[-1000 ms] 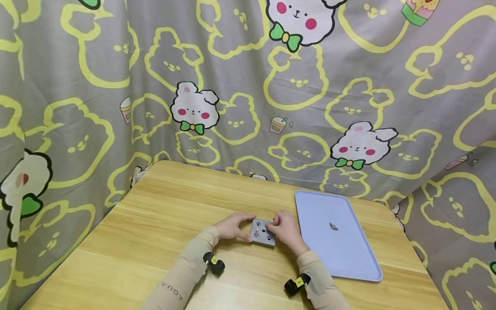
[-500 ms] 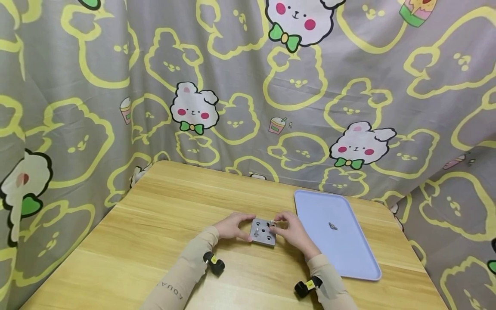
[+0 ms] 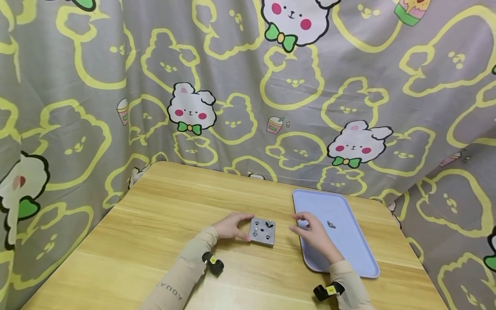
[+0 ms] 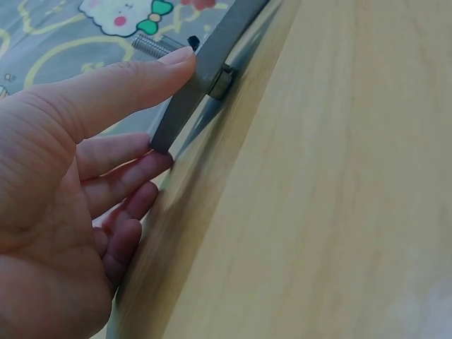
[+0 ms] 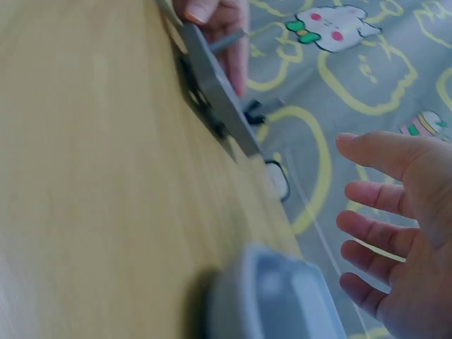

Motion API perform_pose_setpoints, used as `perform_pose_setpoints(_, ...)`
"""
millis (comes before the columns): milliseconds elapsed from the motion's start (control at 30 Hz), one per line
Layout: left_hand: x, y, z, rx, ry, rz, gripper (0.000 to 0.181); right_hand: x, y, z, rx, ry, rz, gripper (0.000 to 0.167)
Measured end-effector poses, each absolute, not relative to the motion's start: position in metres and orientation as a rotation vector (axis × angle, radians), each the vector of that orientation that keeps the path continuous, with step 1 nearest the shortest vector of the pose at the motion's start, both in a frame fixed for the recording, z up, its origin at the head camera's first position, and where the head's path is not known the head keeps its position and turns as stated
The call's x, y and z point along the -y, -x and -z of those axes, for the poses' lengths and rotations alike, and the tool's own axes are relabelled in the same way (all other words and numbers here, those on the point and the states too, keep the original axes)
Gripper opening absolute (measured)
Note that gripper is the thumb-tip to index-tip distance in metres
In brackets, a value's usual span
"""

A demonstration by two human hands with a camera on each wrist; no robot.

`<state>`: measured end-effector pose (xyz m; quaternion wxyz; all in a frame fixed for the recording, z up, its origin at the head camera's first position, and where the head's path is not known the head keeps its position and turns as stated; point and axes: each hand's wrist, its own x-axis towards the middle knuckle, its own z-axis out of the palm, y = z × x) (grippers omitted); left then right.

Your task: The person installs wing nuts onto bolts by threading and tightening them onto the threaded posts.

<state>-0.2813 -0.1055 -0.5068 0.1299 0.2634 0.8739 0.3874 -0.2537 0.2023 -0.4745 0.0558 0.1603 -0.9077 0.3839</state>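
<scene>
A square grey metal plate with several holes lies on the table. Its left side is held by my left hand, thumb and fingers at the edges. In the left wrist view a threaded metal screw stands out of the plate beside the thumb. On the plate's far right corner sits a black winged piece, also visible in the right wrist view. My right hand holds nothing, fingers apart, over the left edge of a light blue tray.
A small dark metal piece lies in the tray. The wooden table reaches back to a grey curtain with yellow outlines and white animal faces.
My right hand has let go of the black winged piece and moved right, away from the plate to the tray's edge. My left hand has stayed on the plate.
</scene>
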Motion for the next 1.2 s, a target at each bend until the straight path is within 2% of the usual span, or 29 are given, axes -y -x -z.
perform_pose_setpoints(467,0.106,0.280,0.507,-2.505,-0.813,-1.179,0.081,-0.264,0.262,0.466,2.722,-0.305,-1.095,0.040)
perform_pose_setpoints(700,0.107,0.282,0.499,-2.429,-0.742,-1.305,0.083,-0.293,0.268,0.469,2.762,-0.251,-1.075,0.041)
perform_pose_setpoints(1200,0.107,0.278,0.473,-2.389,-0.705,-1.622,0.052,-0.322,0.274,0.485,2.924,-0.079,-0.927,0.031)
